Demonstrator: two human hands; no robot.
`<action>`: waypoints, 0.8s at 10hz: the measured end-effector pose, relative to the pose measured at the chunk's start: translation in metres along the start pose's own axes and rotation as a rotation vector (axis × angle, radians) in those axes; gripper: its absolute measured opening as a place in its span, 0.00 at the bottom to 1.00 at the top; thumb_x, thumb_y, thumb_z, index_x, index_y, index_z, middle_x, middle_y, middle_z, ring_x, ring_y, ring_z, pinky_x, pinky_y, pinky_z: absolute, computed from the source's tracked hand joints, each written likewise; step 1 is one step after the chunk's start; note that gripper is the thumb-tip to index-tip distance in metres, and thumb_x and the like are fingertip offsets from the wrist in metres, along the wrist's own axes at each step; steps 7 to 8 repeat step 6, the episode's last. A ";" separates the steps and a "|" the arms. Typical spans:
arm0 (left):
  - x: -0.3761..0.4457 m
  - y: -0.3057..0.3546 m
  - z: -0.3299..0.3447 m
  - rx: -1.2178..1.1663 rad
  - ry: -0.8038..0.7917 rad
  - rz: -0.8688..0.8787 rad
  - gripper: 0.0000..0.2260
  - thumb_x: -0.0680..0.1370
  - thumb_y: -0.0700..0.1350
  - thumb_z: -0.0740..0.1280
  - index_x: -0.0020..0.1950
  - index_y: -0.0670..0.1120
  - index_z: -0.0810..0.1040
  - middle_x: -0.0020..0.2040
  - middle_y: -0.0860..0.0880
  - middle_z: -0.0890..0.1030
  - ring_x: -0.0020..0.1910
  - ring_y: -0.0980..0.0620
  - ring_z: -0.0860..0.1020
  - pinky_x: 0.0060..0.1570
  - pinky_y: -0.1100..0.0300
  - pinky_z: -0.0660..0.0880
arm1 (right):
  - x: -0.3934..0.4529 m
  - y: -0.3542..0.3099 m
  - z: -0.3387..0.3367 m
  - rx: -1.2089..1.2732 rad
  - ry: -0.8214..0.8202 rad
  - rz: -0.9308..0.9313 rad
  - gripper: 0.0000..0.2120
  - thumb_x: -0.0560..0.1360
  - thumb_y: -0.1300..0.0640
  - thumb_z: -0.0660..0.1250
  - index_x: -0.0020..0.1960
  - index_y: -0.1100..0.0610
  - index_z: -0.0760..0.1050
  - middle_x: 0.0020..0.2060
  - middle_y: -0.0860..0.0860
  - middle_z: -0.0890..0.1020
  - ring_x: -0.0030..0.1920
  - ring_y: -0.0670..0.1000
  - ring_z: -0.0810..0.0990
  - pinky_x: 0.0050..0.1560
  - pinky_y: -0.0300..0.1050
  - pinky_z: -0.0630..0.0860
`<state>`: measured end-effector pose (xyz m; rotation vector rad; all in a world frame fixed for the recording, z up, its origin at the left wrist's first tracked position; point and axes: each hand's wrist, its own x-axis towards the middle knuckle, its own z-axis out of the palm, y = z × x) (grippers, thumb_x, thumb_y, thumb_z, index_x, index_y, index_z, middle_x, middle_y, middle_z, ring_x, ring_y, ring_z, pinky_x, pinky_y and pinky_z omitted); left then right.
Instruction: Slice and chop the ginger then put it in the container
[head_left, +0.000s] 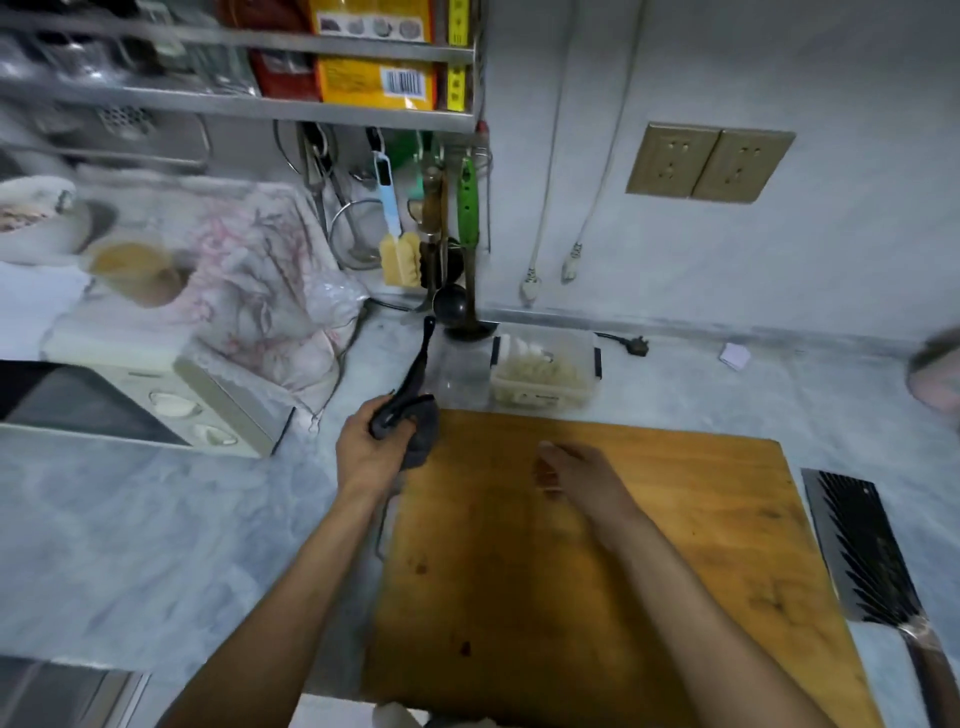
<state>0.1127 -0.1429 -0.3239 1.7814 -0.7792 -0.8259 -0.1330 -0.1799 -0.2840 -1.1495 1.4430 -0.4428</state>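
Ginger looks already chopped and sits in the clear container just past the far edge of the cutting board, which we judge to mean the task is nearly over and we are cleaning up. Our left hand grips a dark cloth at the board's far left corner, likely for wiping, while our right hand hovers over the bare board, too blurred to tell its fingers' pose. Beside the board's right edge the cleaver lies flat on the counter, set out of the way.

Two bare forearms, no sleeves; left hand, right hand ungloved.
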 end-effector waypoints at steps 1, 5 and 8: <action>0.046 0.006 -0.015 0.268 0.049 0.197 0.13 0.75 0.44 0.71 0.59 0.47 0.80 0.48 0.51 0.82 0.45 0.53 0.78 0.40 0.64 0.70 | -0.002 -0.014 0.018 -0.008 0.030 -0.048 0.13 0.83 0.53 0.62 0.47 0.59 0.81 0.44 0.56 0.85 0.48 0.55 0.84 0.53 0.51 0.79; 0.075 -0.008 -0.032 0.579 -0.178 0.343 0.12 0.77 0.44 0.69 0.59 0.42 0.82 0.55 0.43 0.82 0.52 0.46 0.80 0.51 0.59 0.75 | -0.006 -0.054 0.046 -0.340 0.006 -0.304 0.07 0.79 0.57 0.69 0.42 0.51 0.80 0.39 0.49 0.82 0.40 0.46 0.79 0.40 0.37 0.73; 0.053 0.030 -0.039 0.578 -0.329 0.423 0.09 0.77 0.41 0.70 0.56 0.45 0.83 0.51 0.47 0.84 0.48 0.53 0.80 0.47 0.68 0.71 | -0.016 -0.069 0.027 -0.506 0.058 -0.422 0.05 0.78 0.59 0.69 0.45 0.52 0.81 0.44 0.49 0.84 0.44 0.46 0.80 0.40 0.29 0.72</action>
